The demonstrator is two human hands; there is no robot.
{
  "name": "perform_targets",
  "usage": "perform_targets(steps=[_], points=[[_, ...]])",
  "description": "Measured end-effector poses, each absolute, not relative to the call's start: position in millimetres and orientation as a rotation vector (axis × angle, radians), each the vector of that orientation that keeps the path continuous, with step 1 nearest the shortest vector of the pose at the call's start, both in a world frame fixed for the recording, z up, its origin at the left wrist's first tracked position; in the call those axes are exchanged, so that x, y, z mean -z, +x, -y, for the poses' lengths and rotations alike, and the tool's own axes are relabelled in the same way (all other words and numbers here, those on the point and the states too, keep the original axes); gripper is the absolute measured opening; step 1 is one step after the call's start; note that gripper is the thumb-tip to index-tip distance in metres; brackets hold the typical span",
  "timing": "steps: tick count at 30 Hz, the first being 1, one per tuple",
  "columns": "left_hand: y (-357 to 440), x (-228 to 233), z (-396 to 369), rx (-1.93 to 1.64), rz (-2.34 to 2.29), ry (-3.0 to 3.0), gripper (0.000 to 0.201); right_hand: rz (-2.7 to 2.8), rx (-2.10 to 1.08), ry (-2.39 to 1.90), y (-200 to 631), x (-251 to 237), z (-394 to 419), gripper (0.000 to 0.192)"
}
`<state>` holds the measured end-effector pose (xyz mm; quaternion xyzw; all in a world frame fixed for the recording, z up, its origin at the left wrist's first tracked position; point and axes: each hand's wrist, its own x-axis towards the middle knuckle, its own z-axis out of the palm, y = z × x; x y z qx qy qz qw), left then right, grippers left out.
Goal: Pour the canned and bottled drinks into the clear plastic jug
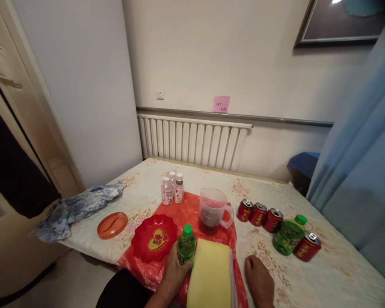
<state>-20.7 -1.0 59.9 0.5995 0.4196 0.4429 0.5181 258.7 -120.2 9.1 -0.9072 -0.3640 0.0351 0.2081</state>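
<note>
My left hand is wrapped round a small green bottle with a green cap, which stands upright at the front of a red plastic sheet. Right beside the bottle lies a folded yellow cloth. To the left of the bottle is a red scalloped plate with a yellow heart design. A clear measuring jug holding dark liquid stands behind the cloth. My right hand rests as a fist on the flowered tablecloth, right of the yellow cloth, with nothing visible in it.
Several red cans line the right side, with a larger green bottle among them. White-capped clear bottles stand at the back. An orange lid and a blue patterned cloth lie to the left. A blue curtain hangs at right.
</note>
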Motion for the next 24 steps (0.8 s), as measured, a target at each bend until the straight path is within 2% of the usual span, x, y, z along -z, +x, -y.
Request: perform_targets(steps=[24], points=[[-21.5, -52.8, -1.0, -1.058, -0.966, 1.502, 0.058, 1.013, -0.088, -2.496, 259.4, -6.6, 118.9, 0.034]])
